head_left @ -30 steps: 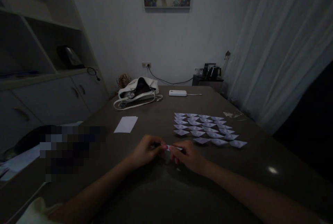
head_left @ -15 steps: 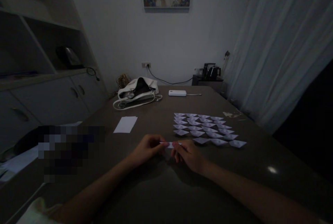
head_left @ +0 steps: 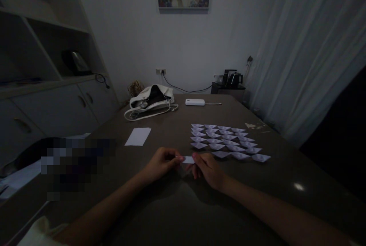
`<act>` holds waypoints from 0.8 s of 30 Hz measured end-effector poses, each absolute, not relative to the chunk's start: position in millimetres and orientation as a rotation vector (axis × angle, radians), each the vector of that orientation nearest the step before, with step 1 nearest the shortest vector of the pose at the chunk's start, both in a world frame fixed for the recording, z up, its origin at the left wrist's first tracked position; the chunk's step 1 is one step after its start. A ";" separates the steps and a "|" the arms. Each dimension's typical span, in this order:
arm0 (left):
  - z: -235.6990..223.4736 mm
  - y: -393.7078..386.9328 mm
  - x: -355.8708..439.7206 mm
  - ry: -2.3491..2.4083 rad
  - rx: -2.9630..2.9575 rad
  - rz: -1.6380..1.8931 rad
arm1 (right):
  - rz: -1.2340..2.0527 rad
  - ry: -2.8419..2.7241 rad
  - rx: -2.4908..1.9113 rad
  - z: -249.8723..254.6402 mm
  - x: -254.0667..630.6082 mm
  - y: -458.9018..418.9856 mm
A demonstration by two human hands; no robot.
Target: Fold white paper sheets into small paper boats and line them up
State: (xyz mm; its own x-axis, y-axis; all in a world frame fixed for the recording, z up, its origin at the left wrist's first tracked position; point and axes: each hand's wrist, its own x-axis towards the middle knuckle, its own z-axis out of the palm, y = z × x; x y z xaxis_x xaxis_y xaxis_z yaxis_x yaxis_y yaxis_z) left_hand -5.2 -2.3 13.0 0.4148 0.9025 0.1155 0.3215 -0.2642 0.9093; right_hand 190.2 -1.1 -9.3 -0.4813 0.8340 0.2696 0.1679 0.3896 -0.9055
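Note:
Between my two hands is a small folded piece of white paper (head_left: 188, 160), held just above the table. My left hand (head_left: 163, 164) pinches its left end between thumb and fingers. At the right end, my right hand (head_left: 210, 170) grips it the same way, thumb on top. Several white paper boats (head_left: 213, 141) stand in rows on the table just beyond my right hand. Farther off to the left of my hands lies a small stack of white paper sheets (head_left: 138, 136).
A white handbag (head_left: 153, 99) sits at the back left of the brown table (head_left: 183, 215). Near the far edge lies a white power bank (head_left: 195, 102) with a short cable. Paper scraps (head_left: 255, 126) are at the right, and a blurred patch covers the left edge.
My thumbs have drawn slightly apart along the folded paper, so more of its white face shows. The boats, the sheets and the bag stay where they were.

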 end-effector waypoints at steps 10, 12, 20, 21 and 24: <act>13.8 -3.7 -4.0 1.005 1.779 0.780 | 1.111 -1.889 -0.866 -8.4 190.2 -1.7; 15.2 -4.5 -4.8 1.005 1.824 0.798 | 1.104 -1.900 -0.851 -8.5 190.4 -1.4; 18.9 -5.2 -7.5 0.968 1.910 0.835 | 1.034 -2.018 -0.808 -6.7 191.9 -0.6; 18.4 -5.0 -7.2 0.972 1.910 0.838 | 1.035 -2.014 -0.812 -6.9 191.9 -0.1; 16.7 -4.6 -5.2 0.999 1.859 0.842 | 1.071 -1.987 -0.816 -8.2 191.9 1.6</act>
State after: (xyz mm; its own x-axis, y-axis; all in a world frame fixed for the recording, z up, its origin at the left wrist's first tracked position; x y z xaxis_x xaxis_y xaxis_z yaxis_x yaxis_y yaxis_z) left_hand -5.2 -4.6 16.7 0.4564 0.8747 0.1631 0.3087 -0.3276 0.8930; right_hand 191.9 1.6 -8.2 -0.5366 0.7904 0.2956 0.1872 0.4531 -0.8716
